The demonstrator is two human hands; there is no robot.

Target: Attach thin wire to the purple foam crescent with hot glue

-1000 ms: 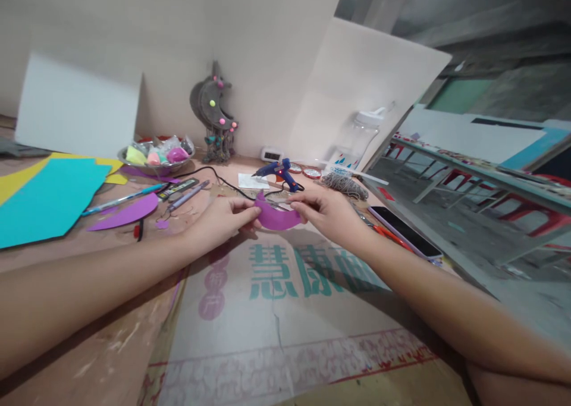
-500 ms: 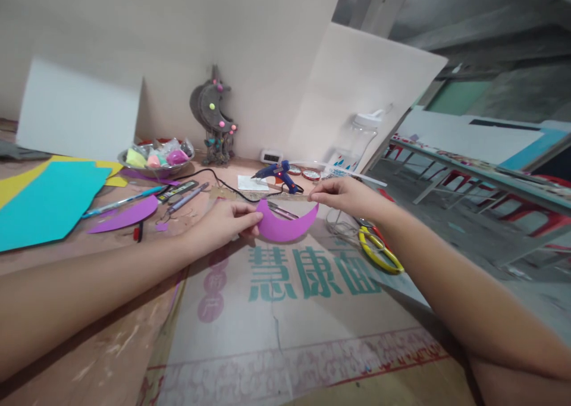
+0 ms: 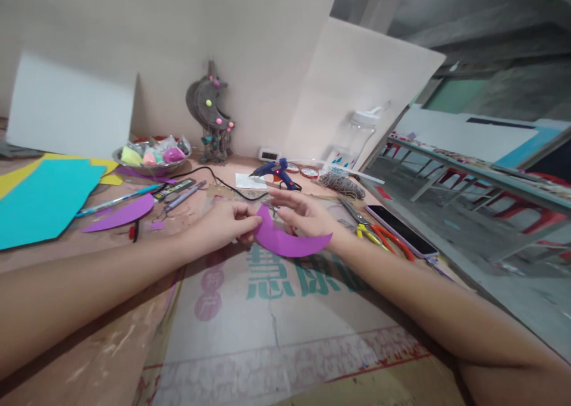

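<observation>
My left hand [image 3: 225, 222] pinches the left tip of a purple foam crescent [image 3: 285, 240] held just above the flattened cardboard sheet [image 3: 276, 311]. My right hand [image 3: 303, 215] is behind the crescent with its fingers stretched out toward the left; the crescent's right half overlaps its wrist. Whether the right fingers touch the foam I cannot tell. A blue glue gun [image 3: 276, 171] rests on the table just beyond both hands.
Another purple foam piece [image 3: 120, 214], pens, teal [image 3: 40, 200] and yellow sheets lie at left. A metal bowl of coloured bits [image 3: 151, 156] and a crescent ornament [image 3: 209, 111] stand at the back. Scissors and pliers [image 3: 379, 236], a phone [image 3: 401, 230], twine and a bottle sit at right.
My right hand let go of the crescent's right tip, came back toward the middle and opened behind the foam. The crescent now hangs from my left hand alone, tilted lower at right.
</observation>
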